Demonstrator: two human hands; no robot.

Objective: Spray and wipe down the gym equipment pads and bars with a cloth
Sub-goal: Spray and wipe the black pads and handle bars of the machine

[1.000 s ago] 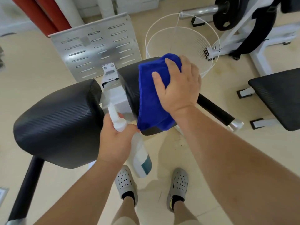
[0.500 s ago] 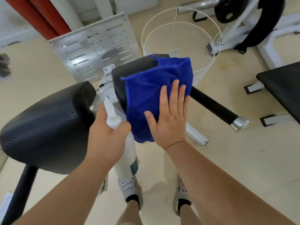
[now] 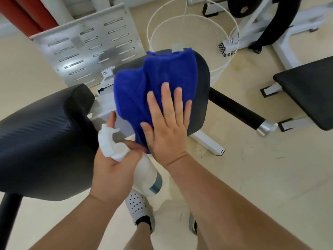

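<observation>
The blue cloth (image 3: 151,91) lies draped over the right pad (image 3: 201,98), pressed flat by the right hand (image 3: 167,130) with fingers straight and spread. At eight o'clock from it, the left hand (image 3: 111,168) grips the neck of a white spray bottle (image 3: 144,174), beside the left pad (image 3: 45,138). A white wire basket (image 3: 194,33) stands at twelve o'clock.

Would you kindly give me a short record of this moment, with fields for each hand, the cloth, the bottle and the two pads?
right hand: flat, fingers straight, pressing the blue cloth onto the right pad
left hand: grips the spray bottle round its neck
blue cloth: spread over the right pad
spray bottle: white, tilted, base down to the right
right pad: black, largely covered by the cloth
left pad: black, uncovered
</observation>
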